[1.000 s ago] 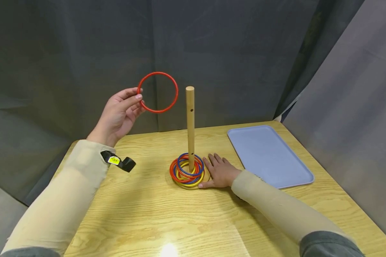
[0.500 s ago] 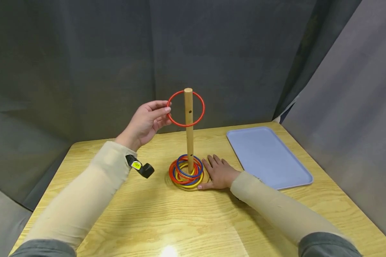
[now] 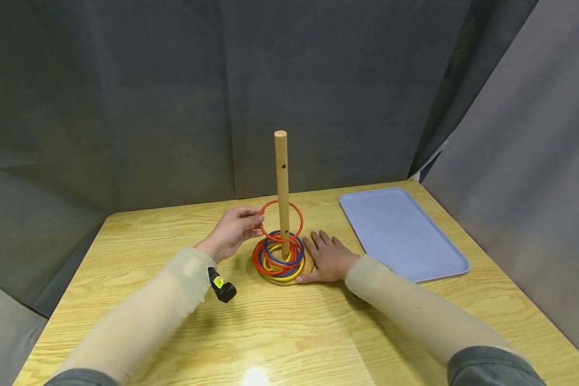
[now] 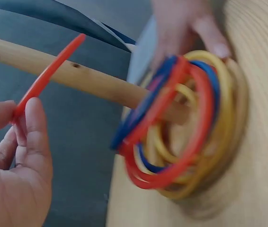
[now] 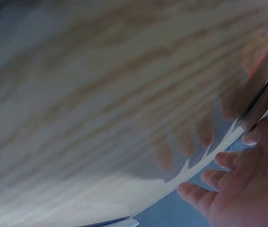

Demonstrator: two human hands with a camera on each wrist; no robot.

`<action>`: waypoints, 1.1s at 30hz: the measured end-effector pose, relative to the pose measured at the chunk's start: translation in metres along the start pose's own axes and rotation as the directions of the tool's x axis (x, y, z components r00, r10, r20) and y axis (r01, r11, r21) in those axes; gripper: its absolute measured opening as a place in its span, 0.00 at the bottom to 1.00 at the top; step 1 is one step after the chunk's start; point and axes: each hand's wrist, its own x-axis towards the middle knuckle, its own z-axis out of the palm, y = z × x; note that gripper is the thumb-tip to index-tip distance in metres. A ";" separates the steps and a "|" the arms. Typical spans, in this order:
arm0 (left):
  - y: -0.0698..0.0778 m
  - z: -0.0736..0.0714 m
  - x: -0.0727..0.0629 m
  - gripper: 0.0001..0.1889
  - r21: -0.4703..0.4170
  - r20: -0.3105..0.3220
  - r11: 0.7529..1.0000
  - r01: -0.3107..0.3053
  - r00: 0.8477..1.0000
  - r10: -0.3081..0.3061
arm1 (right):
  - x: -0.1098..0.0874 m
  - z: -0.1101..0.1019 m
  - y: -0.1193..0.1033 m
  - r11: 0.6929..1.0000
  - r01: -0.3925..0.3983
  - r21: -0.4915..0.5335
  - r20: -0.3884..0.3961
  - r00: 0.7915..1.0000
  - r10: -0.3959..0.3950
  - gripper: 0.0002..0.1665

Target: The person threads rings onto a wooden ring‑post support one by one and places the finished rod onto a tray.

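My left hand (image 3: 231,230) pinches the left side of a red ring (image 3: 302,220) between thumb and fingers. In the head view, the ring circles the upright wooden peg (image 3: 282,177), low down, just above the pile. In the left wrist view this red ring (image 4: 49,73) appears nearly edge-on across the peg. Red, blue and yellow rings (image 3: 258,262) lie stacked unevenly around the peg's foot, on a round wooden base (image 4: 241,94). My right hand (image 3: 330,260) rests palm down beside them, fingers spread, its thumb at the base's edge.
A light blue tray (image 3: 405,236) lies on the right part of the wooden table (image 3: 270,327). Dark grey curtains (image 3: 173,107) hang behind the table and at its sides.
My left hand has carried the red ring rightward over the peg's top, then lowered it along the peg toward the pile. My right hand has stayed in place.
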 end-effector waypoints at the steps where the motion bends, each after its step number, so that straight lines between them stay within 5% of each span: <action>1: -0.005 0.000 0.000 0.13 0.001 -0.005 1.000 0.011 1.000 -0.011 | 0.000 0.000 0.000 1.000 0.000 0.003 -0.002 1.000 0.000 0.68; 12: -0.041 0.000 0.004 0.16 0.067 -0.036 0.994 0.085 0.996 -0.082 | -0.004 -0.002 0.000 0.999 -0.006 0.032 -0.012 1.000 0.006 0.68; 20: -0.049 -0.008 0.005 0.15 0.189 0.008 0.977 0.094 0.995 -0.097 | 0.001 0.005 0.003 1.000 -0.009 0.019 -0.014 1.000 0.009 0.69; 25: -0.049 -0.018 0.003 0.15 0.306 0.030 0.943 0.132 0.988 -0.148 | 0.003 0.008 0.000 1.000 -0.004 0.030 -0.008 1.000 0.004 0.69; 29: -0.040 -0.017 -0.001 0.18 0.450 0.029 0.892 0.047 0.997 -0.067 | 0.001 0.006 -0.002 1.000 -0.019 0.017 0.004 1.000 0.019 0.69; 33: -0.014 -0.003 -0.007 0.21 0.533 0.050 0.836 -0.127 0.992 0.119 | -0.002 0.003 -0.001 0.999 -0.018 0.029 0.013 1.000 0.018 0.69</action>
